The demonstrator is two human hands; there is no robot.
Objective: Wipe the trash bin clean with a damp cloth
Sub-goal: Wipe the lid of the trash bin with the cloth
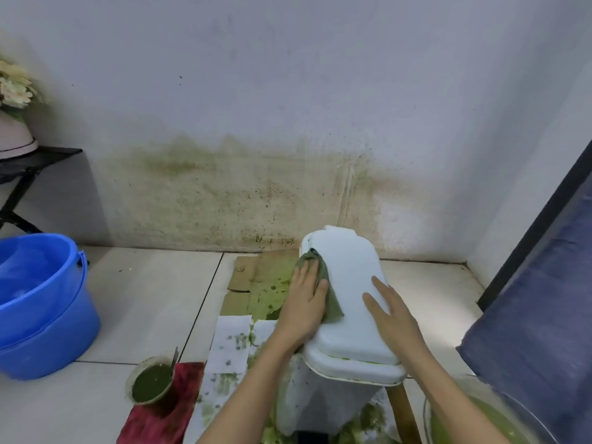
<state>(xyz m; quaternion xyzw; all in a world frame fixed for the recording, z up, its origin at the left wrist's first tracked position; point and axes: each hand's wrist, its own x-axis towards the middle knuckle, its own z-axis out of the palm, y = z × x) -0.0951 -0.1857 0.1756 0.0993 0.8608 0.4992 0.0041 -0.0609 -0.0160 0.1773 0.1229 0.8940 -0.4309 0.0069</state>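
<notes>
The white trash bin [346,302] stands on the floor in front of me, near the stained wall, its lid closed and facing up. My left hand [304,302] lies flat on the lid's left edge, fingers stretched out and pressing a green cloth [330,296] against the plastic; it pins the cloth with the palm and does not clutch it. My right hand [390,315] rests on the right side of the lid, fingers open and spread, gripping nothing, steadying the bin.

I judge I am mid-wipe on the lid. A thin line of green residue shows along its near edge, and green smears mark the bin's front wall below, so the next stroke should draw the cloth toward me over that edge, with the right hand bracing.

Around the base lie paper towels [230,344] spotted green and flattened cardboard [246,274]. A bowl of green paste [150,381] sits on a red cloth [160,411]; a blue bucket [41,302] stands well to the left.
</notes>
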